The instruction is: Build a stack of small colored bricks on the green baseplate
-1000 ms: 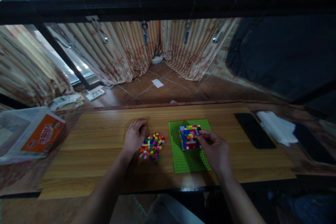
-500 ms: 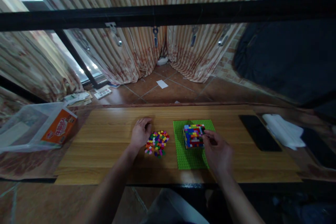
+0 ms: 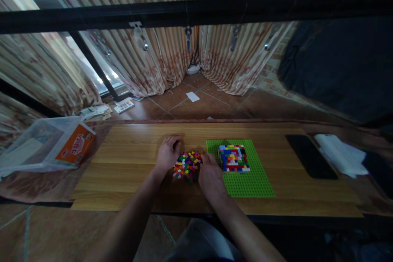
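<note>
- Multicoloured toy bricks, one loose pile [image 3: 187,165], small pieces lying on the wooden table [image 3: 123,161] between the two hands, left of the baseplate.
- Green studded baseplate [image 3: 249,186], one, flat on the table to the right of the pile; bare studs show along its near side and right side.
- Brick structure [image 3: 235,158], one, built of many colours, low and blocky, standing on the far part of the baseplate; neither hand is on it.
- Left hand [image 3: 167,154], bare, at the left edge of the pile; fingers loosely curled, thumb a little apart from them, nothing seen in its grasp.
- Right hand [image 3: 211,175], bare, fingers bent and close together, fingertips at the right edge of the pile; whether a brick is pinched there, I cannot tell from here.
- Black slab [image 3: 310,156], thin and flat, at the table's right end, well apart from the bricks.
- White folded material [image 3: 340,156], beyond the slab to the right; paper or cloth, unclear.
- Clear plastic bin [image 3: 33,141], with an orange label [image 3: 75,145], to the left of the table.
- Striped curtains [image 3: 172,61], behind, a dark bar [image 3: 162,14] crossing in front of them.
- White sheet [image 3: 193,96], one, on the tiled floor past the table.
</note>
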### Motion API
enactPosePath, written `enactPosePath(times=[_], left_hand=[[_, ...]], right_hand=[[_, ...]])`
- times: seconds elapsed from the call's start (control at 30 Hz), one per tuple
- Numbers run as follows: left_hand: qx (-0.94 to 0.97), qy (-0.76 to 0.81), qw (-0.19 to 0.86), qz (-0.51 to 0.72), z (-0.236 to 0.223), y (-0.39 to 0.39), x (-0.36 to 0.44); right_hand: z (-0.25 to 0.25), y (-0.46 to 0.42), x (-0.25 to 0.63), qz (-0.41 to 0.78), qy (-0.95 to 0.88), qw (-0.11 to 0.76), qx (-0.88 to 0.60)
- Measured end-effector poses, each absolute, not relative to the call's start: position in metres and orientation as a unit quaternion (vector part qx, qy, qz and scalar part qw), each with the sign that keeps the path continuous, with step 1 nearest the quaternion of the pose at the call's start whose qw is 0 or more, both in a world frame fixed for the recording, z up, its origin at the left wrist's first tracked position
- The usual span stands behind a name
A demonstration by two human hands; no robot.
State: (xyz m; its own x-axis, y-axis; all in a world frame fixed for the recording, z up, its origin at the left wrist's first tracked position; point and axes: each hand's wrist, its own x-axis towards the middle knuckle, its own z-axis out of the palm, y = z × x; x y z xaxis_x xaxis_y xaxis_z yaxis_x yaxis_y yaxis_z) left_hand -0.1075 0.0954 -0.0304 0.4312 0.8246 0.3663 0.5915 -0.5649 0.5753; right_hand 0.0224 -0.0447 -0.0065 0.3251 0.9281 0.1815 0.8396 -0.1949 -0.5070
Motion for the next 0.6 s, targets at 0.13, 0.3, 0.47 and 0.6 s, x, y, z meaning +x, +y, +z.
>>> enactPosePath(times=[0.13, 0.3, 0.47, 0.6], left_hand=[[0.825, 0.427, 0.186, 0.319, -0.030, 0.095, -0.108], [0.822, 0.429, 0.191, 0.322, -0.030, 0.096, -0.107], [0.828, 0.424, 0.186, 0.318, -0.031, 0.096, -0.107], [0.828, 0.424, 0.183, 0.320, -0.032, 0.096, -0.108]], right_hand=[[-0.011, -0.034, 0.024, 0.077, -0.576, 0.245, -0.776], [-0.013, -0.035, 0.028, 0.083, -0.575, 0.277, -0.765], [-0.017, -0.042, 0.031, 0.113, -0.574, 0.311, -0.749], [-0.018, -0.046, 0.032, 0.113, -0.575, 0.348, -0.731]])
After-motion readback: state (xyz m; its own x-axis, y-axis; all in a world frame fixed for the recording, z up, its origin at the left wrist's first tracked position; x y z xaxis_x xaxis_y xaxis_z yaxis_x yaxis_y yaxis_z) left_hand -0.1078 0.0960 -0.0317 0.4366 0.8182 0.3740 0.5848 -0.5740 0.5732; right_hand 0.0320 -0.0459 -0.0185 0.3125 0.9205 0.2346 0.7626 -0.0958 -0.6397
